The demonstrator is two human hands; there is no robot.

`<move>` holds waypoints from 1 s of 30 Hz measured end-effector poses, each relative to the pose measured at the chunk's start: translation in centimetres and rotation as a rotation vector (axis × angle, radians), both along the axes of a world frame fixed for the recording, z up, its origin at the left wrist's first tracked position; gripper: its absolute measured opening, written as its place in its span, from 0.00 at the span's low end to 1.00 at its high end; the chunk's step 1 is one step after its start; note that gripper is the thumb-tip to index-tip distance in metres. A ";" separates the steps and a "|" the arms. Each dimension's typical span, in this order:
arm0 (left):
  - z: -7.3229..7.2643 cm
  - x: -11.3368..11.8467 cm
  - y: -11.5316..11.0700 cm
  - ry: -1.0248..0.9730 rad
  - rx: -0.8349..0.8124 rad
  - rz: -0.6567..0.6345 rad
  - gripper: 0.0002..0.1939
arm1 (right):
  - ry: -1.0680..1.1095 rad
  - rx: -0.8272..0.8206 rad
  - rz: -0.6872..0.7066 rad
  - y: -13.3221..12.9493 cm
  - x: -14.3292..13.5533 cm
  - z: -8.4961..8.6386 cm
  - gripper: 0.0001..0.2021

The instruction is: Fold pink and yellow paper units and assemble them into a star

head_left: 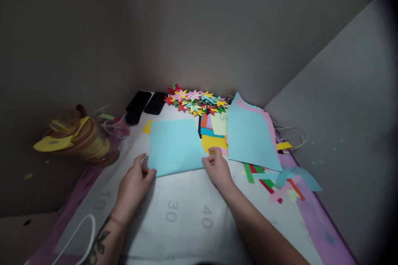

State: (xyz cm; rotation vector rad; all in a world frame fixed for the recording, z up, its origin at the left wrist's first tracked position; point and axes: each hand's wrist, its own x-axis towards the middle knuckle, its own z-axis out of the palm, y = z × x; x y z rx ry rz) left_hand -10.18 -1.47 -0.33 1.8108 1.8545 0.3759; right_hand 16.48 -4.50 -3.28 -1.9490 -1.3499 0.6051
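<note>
A light blue sheet of paper (175, 145) lies on the white mat between my hands, with a straight, fold-like edge toward me. My left hand (136, 182) is at its near left corner, thumb touching the corner and fingers apart. At the near right corner, my right hand (217, 167) has its thumb and fingertips closed on the paper's edge. Beyond the sheet are colored paper pieces (214, 143) and a pile of folded paper stars (195, 98). Larger light blue sheets (250, 136), with pink beneath, lie to the right.
Two dark phones (138, 102) lie at the back left. A brown and yellow cup (90, 138) stands at the far left. Paper strips (267, 182) are scattered at the right, near a white cable (303, 134). Another white cable (93, 227) loops at the lower left.
</note>
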 end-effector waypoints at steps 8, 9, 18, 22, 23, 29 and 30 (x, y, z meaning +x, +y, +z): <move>-0.4 0.0 0.4 -0.025 -0.014 0.044 0.27 | -0.105 -0.024 -0.035 0.1 -0.2 -0.6 0.13; -0.6 0.0 0.4 -0.026 -0.016 0.053 0.27 | -0.113 -0.022 -0.033 0.1 -0.2 -0.7 0.13; -0.6 -0.2 0.6 -0.021 -0.009 0.086 0.26 | -0.161 -0.041 -0.019 0.1 -0.2 -0.8 0.13; -0.6 -0.3 0.5 -0.030 -0.016 0.092 0.25 | -0.169 -0.054 -0.020 0.1 -0.3 -0.5 0.13; -0.6 -0.3 0.5 -0.029 -0.020 0.095 0.24 | -0.167 -0.056 -0.016 0.1 -0.3 -0.4 0.13; 0.2 -0.2 0.4 0.015 -0.034 0.100 0.21 | -0.161 -0.054 -0.007 0.1 -0.3 -0.3 0.12; 0.4 -0.1 0.5 0.025 -0.041 0.098 0.20 | -0.159 -0.051 -0.010 0.1 -0.4 -0.3 0.12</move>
